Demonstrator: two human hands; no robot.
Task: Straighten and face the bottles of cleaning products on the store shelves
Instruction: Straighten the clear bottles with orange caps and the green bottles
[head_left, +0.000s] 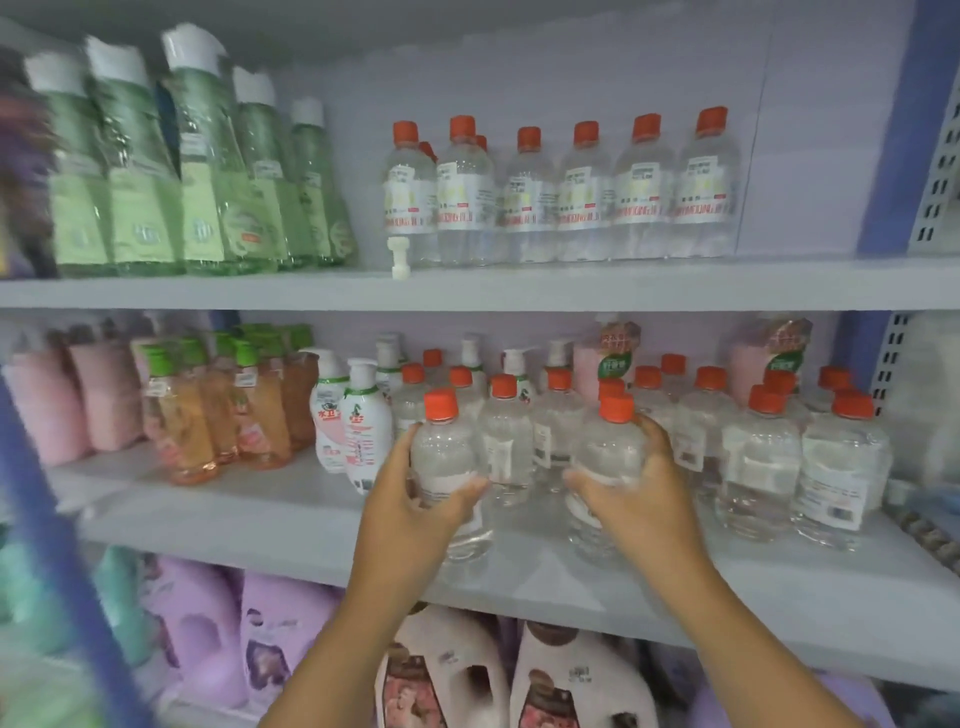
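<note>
Both forearms reach up from the bottom of the view to the middle shelf (291, 514), each hand wrapped round a clear bottle at the front edge. Grip on the left: the left hand (415, 488) curls fingers and thumb about the body of the left clear bottle (448, 467), which has an orange cap and stands upright. Grip on the right: the right hand (631, 483) closes the same way round the right clear bottle (608, 462), also upright. Neither shows a printed front to the camera; the label patches look pale and turned aside, though blur makes this hard to judge.

To do this step well, I would twist each bottle on its base until the label looks straight out, keep the base flat on the shelf, then slide both level with the front edge, in line with one another.

Behind and beside them stand more orange-capped clear bottles (753, 457), loosely spaced and turned various ways. Left of these are white pump bottles (358, 426), then peach bottles with green caps (208, 415). On the upper shelf (467, 291) a neat row of clear bottles (587, 192) faces forward, with green bottles (208, 171) to its left. Jugs (571, 680) sit below
</note>
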